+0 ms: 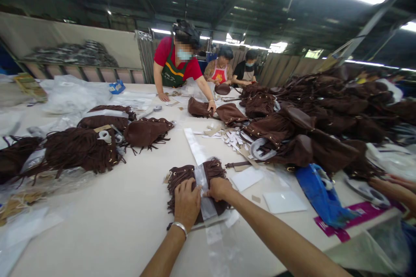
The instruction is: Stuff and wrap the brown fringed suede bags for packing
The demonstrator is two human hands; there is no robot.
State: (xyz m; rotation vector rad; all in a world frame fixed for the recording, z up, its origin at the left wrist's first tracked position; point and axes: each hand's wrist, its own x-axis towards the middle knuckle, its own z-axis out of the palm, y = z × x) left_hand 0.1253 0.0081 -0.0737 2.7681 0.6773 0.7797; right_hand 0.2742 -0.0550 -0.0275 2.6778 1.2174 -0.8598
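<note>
A brown fringed suede bag (182,177) lies on the pale table (130,207) right in front of me, with a clear plastic strip (203,181) laid across its middle. My left hand (186,203) rests palm down on the bag's left half, fingers together, a silver bracelet on the wrist. My right hand (219,189) is curled at the strip's right edge, pinching or pressing the plastic against the bag.
More fringed brown bags (78,149) lie at the left, a large heap of them (318,121) at the right. Paper tags (232,138), white sheets (284,201), a blue bag (320,194) and plastic wrap litter the table. Three people work at the far end; another person's hands (394,186) show at right.
</note>
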